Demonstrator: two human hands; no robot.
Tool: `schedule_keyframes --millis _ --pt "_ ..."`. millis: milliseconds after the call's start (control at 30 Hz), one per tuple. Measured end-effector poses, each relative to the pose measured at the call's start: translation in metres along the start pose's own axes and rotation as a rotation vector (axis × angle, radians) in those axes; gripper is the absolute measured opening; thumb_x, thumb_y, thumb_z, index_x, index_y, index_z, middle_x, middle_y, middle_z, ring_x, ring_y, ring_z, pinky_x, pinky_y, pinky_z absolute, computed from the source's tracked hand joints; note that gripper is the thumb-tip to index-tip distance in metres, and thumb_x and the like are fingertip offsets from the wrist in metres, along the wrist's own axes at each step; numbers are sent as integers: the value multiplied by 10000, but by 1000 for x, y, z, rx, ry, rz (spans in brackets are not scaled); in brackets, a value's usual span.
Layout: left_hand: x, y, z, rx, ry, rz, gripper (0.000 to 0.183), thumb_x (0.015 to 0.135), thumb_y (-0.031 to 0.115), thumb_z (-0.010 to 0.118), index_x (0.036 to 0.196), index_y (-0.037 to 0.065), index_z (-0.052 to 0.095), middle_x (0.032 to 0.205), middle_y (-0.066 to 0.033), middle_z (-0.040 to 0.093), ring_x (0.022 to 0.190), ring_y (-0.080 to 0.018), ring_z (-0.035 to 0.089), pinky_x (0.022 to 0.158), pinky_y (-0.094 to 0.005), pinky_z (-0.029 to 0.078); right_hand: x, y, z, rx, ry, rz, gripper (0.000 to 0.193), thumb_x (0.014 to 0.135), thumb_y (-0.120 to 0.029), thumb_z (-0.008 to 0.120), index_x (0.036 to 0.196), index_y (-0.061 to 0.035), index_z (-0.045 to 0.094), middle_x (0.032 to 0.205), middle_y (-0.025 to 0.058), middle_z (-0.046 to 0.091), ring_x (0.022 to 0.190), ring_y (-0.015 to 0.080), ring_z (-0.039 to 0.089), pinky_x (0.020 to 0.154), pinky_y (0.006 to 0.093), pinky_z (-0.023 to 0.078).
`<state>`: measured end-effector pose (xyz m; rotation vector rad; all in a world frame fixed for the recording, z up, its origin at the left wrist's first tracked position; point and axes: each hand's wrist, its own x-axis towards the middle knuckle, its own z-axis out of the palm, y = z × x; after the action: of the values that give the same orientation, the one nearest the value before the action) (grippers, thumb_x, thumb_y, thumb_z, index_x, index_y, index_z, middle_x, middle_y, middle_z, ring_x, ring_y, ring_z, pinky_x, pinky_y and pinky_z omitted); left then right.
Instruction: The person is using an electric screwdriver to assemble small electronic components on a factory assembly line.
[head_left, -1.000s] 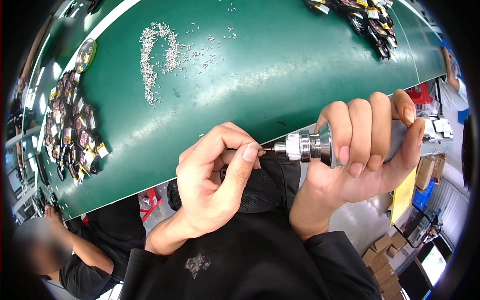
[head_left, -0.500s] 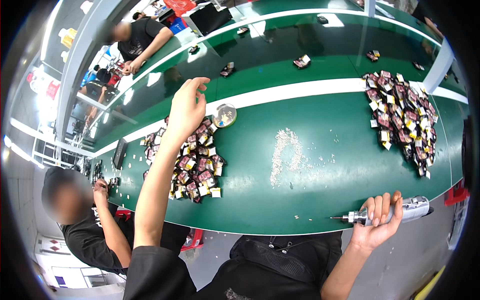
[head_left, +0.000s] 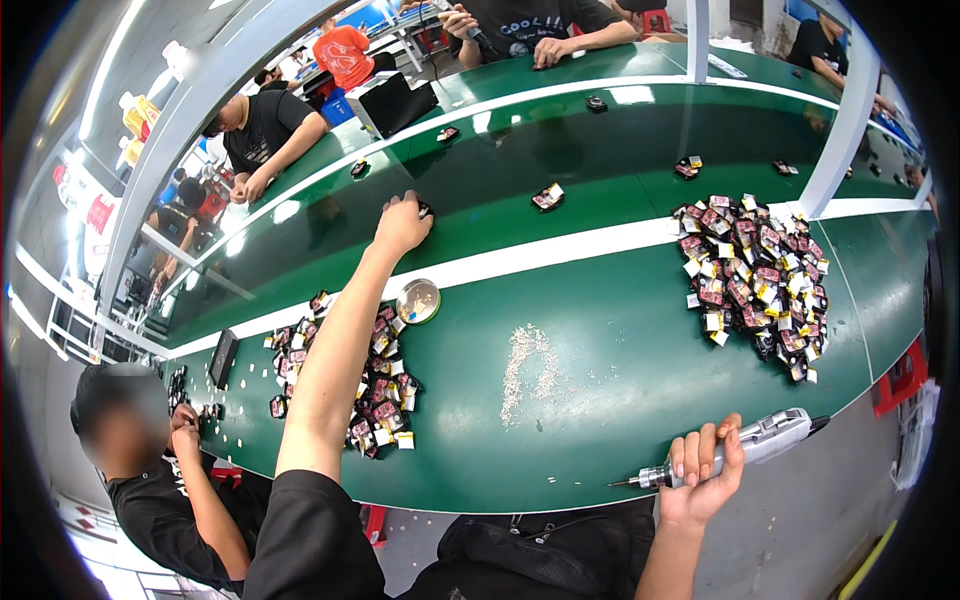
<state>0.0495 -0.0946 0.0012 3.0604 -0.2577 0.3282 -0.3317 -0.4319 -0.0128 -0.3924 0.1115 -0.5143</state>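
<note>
My left hand (head_left: 403, 224) is stretched out over the far green belt, its fingers closed on a small black module (head_left: 425, 210) that is mostly covered by them. Held low at the right, my right hand (head_left: 703, 470) is wrapped around a grey electric screwdriver (head_left: 765, 441), its thin bit pointing left over the table's near edge. Loose small pale screw-like pieces (head_left: 520, 375) lie scattered on the green table (head_left: 460, 440) in front of me. A round dish (head_left: 418, 301) with small bits in it stands near my left forearm.
Heaps of black modules with white and yellow tags lie at the right (head_left: 755, 280) and left (head_left: 385, 400), the left heap partly behind my forearm. Single modules (head_left: 548, 197) ride the belt. A white divider (head_left: 560, 258) and grey posts (head_left: 845, 130) stand around. A co-worker (head_left: 190, 490) sits at left.
My left hand has reached farther over the belt and closed on a module there. The whole view has shifted, and my right hand still holds the screwdriver.
</note>
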Motion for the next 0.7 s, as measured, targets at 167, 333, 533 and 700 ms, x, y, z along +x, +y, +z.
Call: schedule_keyframes --millis 167,333,533,700 --pt "-5 -21 3 166 41 269 333 858 106 527 1157 -42 528 1088 -257 582 1061 -397 533 925 -445 426 -2 -5 1 32 -19 53 115 951 -171 448 887 -80 422 504 -26 322 388 79 318 413 253 353" --pt "-69 76 -38 -242 62 554 338 824 12 580 1157 -39 553 1141 -205 570 1080 -361 537 929 -390 443 1 -9 -4 52 -51 87 114 940 -185 457 893 -81 458 508 -21 314 404 92 313 462 275 344" --pt "-225 218 -73 -508 -142 1026 511 675 -49 671 1166 -22 531 1162 -179 533 1023 -350 551 852 -410 483 -10 -12 -10 -34 -76 42 85 933 -150 426 907 -86 476 494 -13 343 387 100 330 457 278 349" --pt "-269 248 -62 -561 -125 1138 454 663 -46 656 1102 -95 547 1173 -194 543 1006 -342 559 824 -389 502 -34 -21 -9 -63 -108 60 69 926 -143 421 912 -89 460 494 -5 353 378 107 337 455 278 362"
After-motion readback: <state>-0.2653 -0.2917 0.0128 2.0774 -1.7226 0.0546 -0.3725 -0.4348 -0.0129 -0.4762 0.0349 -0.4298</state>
